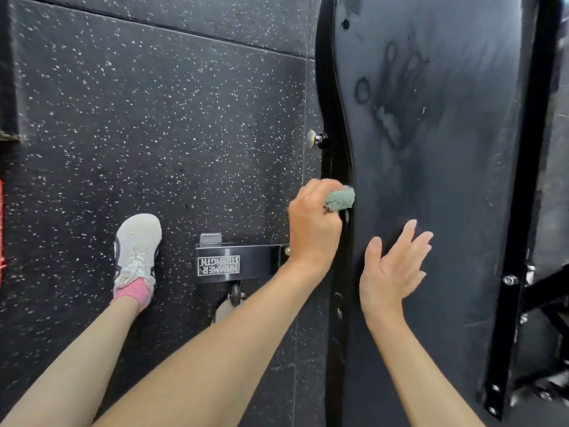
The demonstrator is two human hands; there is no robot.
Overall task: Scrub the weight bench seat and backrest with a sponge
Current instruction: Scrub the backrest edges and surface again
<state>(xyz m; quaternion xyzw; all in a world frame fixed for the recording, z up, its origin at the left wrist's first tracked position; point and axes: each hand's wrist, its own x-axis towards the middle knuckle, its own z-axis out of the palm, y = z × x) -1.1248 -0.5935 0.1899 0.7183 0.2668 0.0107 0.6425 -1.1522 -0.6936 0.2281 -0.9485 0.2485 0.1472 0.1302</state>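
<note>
The person is leaning over the long black vinyl bench pad (446, 167), which is running up the right half of the view, and is working at its left edge. The left hand (314, 232) is closing its grip tightly round a small pale green sponge (341, 198), bunching it so that only a rounded end is poking out past the knuckles. That end is pressing against the pad's side seam, a little below a chrome pull knob (314, 138). Balling the sponge like this is probably giving a firm, narrow point for the rolled edge, where a flat sponge would be sliding off.

The right hand (391, 272) is spreading open over the near part of the surface, fingers straight and holding nothing. Whether it is touching the vinyl I cannot tell. It is likely staying close so as to brace the pad against the sideways push.

A wet hand-shaped mark (397, 97) is showing higher up among dull streaks, so the middle is looking damp, while the far end is giving no clear sign of scrubbing.

A white trainer (137, 245) is standing on the black speckled rubber floor (154, 118), wide of the black steel frame foot (252, 263) with its white label, probably for balance.
</note>
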